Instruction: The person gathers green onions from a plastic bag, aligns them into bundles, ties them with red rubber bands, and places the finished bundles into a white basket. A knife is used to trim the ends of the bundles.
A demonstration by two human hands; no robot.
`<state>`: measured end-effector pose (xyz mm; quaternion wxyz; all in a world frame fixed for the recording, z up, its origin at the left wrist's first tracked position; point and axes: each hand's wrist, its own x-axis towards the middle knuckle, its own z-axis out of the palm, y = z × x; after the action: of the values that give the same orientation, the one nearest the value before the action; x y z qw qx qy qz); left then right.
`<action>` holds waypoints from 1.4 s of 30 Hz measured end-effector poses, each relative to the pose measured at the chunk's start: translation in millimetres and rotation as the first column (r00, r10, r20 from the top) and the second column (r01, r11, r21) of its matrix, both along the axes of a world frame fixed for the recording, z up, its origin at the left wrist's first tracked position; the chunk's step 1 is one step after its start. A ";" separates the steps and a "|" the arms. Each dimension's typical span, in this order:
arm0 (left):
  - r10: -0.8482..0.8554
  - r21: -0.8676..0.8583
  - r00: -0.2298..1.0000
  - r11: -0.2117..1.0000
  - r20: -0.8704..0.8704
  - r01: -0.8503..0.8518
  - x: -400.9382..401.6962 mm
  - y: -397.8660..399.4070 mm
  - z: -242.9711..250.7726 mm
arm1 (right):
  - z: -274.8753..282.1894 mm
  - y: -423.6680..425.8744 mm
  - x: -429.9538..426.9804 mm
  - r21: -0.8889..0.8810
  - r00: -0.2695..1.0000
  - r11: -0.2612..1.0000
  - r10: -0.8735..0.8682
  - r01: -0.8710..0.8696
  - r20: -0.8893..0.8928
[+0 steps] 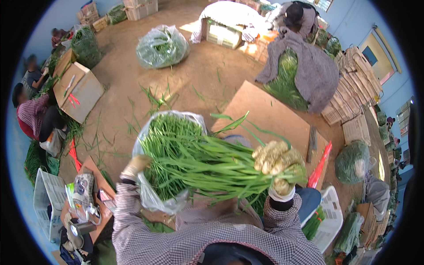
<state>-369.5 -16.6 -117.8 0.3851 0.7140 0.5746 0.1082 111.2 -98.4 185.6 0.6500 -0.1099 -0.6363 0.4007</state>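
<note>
A large bunch of long, flat green leaves [218, 165], perhaps garlic chives, lies sideways before me. My right hand [276, 162], in a soiled pale glove, grips it at its stem end. The leaf tips spread left across an open clear plastic bag [147, 195], which is stuffed with more cut greens [165, 126]. My left hand [137, 164], also gloved, is at the left side of this bag, against the leaves; its fingertips are blurred and partly hidden. Below my right forearm, tied greens [313, 222] rest in a white plastic crate [331, 212].
A brown board [261, 106] with a dark flat strip [311, 144] and red ties [319, 165] lies ahead right. Left are a small table [89, 164] with a pouch and a white crate [49, 188]. Several people work around the room. A filled bag [162, 48] stands ahead.
</note>
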 end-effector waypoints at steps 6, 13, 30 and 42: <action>0.041 0.286 0.931 0.946 0.363 -0.153 114.2 -27.0 165.1 | -24.8 -101.2 22.7 -0.169 0.996 0.984 0.038 -0.052 -0.083; -0.579 0.341 0.684 0.815 0.444 0.469 326.9 -64.4 205.1 | -35.7 -152.0 26.7 0.013 0.993 0.993 0.115 -0.115 0.024; -0.785 0.078 0.226 0.329 0.577 0.941 376.4 -95.2 190.5 | -31.6 -221.4 69.7 -0.106 0.955 0.989 -0.125 0.100 -0.270; -0.122 -0.004 0.293 0.918 0.948 0.396 395.0 -17.2 247.3 | -15.3 -239.1 116.1 -0.240 0.831 0.885 -0.460 0.400 -0.312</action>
<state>25.4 -33.8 129.5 0.7378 0.5534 0.1336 0.3627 227.2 -337.5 170.2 0.8176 -0.2285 -0.4293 0.3081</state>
